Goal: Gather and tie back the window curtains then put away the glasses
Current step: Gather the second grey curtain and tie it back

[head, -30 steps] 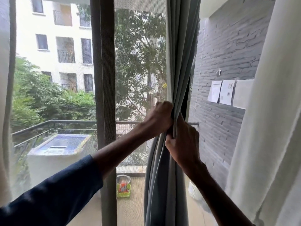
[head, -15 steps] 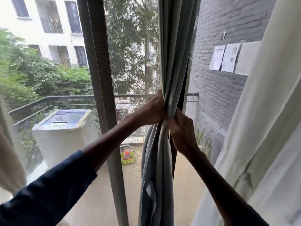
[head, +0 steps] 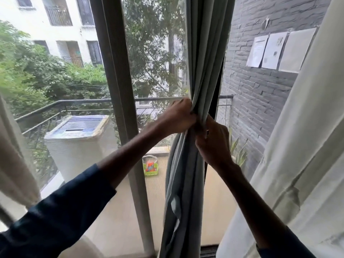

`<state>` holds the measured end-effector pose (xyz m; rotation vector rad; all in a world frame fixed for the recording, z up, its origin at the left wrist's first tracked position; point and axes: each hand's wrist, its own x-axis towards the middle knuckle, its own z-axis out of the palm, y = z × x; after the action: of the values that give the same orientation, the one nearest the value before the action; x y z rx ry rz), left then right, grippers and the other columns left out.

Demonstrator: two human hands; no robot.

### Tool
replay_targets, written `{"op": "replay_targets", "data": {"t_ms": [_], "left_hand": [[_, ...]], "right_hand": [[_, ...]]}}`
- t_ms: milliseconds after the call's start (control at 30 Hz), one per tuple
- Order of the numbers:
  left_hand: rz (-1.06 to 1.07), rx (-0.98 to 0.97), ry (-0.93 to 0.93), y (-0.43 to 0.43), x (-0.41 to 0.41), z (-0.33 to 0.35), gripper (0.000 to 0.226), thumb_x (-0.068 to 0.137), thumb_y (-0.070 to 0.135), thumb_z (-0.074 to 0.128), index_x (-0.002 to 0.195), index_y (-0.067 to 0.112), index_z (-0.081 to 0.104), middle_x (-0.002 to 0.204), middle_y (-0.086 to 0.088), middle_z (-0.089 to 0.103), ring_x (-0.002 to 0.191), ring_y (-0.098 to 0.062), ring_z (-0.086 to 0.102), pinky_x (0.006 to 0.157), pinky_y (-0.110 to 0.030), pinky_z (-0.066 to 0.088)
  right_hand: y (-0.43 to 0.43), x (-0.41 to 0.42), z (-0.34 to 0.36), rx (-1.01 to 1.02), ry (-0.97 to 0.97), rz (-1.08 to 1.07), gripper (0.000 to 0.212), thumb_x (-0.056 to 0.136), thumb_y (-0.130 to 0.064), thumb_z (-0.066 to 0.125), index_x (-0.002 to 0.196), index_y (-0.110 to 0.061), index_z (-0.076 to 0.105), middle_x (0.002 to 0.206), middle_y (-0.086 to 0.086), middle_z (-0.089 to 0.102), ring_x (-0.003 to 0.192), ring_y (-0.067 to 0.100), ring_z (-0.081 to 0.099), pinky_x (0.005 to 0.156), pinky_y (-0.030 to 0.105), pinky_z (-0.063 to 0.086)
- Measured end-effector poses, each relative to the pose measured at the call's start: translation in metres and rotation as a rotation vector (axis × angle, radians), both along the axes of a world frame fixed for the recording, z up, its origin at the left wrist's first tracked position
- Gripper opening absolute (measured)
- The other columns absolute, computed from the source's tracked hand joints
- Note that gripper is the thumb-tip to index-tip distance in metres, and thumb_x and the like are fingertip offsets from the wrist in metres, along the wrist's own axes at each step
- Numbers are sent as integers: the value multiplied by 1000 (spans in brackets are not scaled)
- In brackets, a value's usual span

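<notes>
Left hand (head: 178, 116) and right hand (head: 212, 140) both grasping the bunched grey curtain (head: 202, 58), beside the window frame (head: 119, 90)

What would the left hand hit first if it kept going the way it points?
The grey curtain it grips; the left hand points straight into its folds. Beyond them, depth is unclear.

Grey-green curtain (head: 202, 53), cream curtain (head: 307, 146), dark grey brick wall (head: 260, 94), navy sleeve (head: 55, 220).
</notes>
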<state>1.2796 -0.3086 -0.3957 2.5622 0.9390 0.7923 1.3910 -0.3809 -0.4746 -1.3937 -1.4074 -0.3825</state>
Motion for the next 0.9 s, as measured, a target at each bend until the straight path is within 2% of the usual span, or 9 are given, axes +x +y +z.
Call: {"op": "replay_targets", "data": {"t_ms": [133,267,333,400,467,533,633,767,900], "left_hand": [[24,5,-61,-13,3,-7,26,95,21,45,72,8,49,67,-5,54,54,-17,47,42,-26,36],[71,-133,-243,-14,4,-13,42,98,35,39,74,4,54,73,-14,61,61,-20,56,54,-38,51],[66,-180,-269,-22,2,-10,62,102,52,31,60,11,50,56,-1,57,49,-6,54,49,-19,47],[41,-184,-286,-28,2,-9,69,97,65,30,48,18,42,38,6,45,34,-2,43,37,-13,33],[35,-114,-291,-23,2,-14,62,94,62,46,50,18,45,41,9,45,36,-6,45,38,-19,33],[85,-36,-316,-11,1,-20,44,94,39,58,58,14,54,50,6,48,41,-8,48,40,-24,35],[34,-42,-273,-5,-2,-17,42,96,17,55,55,15,45,48,5,40,32,-3,37,36,-20,28],[35,-73,-190,3,-2,-21,25,93,24,59,80,4,51,69,-6,48,55,-16,43,48,-31,34],[76,-37,-149,7,-5,-27,28,89,28,66,86,6,48,77,-4,46,65,-17,42,49,-28,33]], "right_hand": [[5,-3,-7,27,-78,-193,20,95,-18,60,113,-12,67,69,9,67,60,30,60,56,24,18],[3,-12,-6,42,-97,-128,30,100,-28,53,117,-9,67,70,8,69,57,28,62,55,22,21],[3,-17,-8,20,-144,-90,40,98,-28,45,127,-4,61,84,11,72,68,31,65,57,23,28],[-1,-20,-12,-47,-171,-25,49,97,-25,42,140,-3,50,112,15,70,89,32,65,70,33,44],[-9,-18,-17,-70,-160,122,52,95,-24,40,141,-2,50,118,13,68,94,23,63,78,34,49],[-13,-9,-16,-65,22,263,49,95,-19,44,140,-4,55,101,4,68,76,7,62,70,24,51],[-6,11,-6,-4,337,257,36,93,-15,57,126,-9,68,102,-1,74,75,8,69,65,39,62],[7,29,-5,20,202,60,34,82,-20,79,115,-16,72,104,-9,75,84,7,70,66,34,61],[16,28,-20,-70,213,66,14,88,-9,71,100,-11,78,91,-2,78,81,5,72,70,22,60]]}}
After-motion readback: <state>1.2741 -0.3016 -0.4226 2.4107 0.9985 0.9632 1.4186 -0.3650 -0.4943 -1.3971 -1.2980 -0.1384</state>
